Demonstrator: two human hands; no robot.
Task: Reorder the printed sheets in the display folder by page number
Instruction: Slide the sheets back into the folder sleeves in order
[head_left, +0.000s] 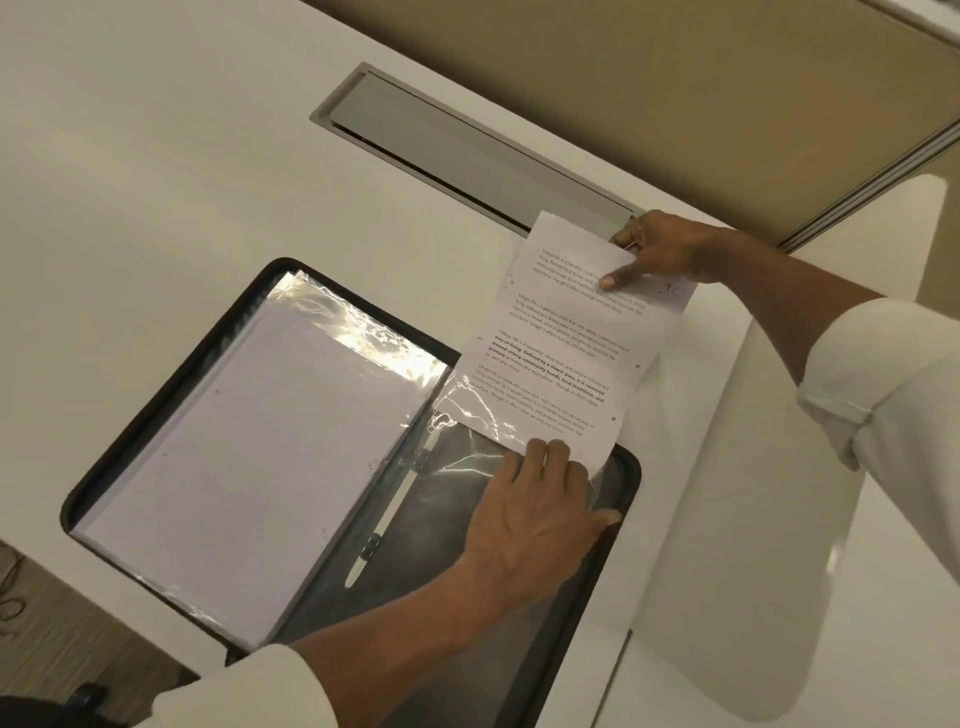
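The printed sheet (566, 353) is lying slantwise. Its lower end is sitting under the film of a clear sleeve (467, 467), and its upper end is sticking out toward the right hand (660, 249). That hand is pinching the sheet's top edge, with the forefinger lying straight along the printed face. The left hand (530, 514) is lying flat with loosely spread fingers, pressing the sleeve down just below the sheet's bottom edge.

As a single leaf of paper it is probably handling as light and limp, likely buckling if pushed from the far end alone. The film looks slick and wrinkled and may be clinging or catching a corner. Holding it at the top edge, as the right hand is doing, seems sound, with the sleeve mouth pinned flat.

The display folder (171, 374) is lying open on the white table (156, 156). Under the left palm, the sleeve is showing the dark cover through it, so apart from the sheet's end it appears to be holding nothing. To the left of that hand, past the white spine strip (384, 514), a stack of sleeved sheets (249, 467) is lying with blank backs up. A faint mark is showing beside the right hand, but no page number is readable. Beyond the right hand a grey hatch (467, 150) is sitting in the table.
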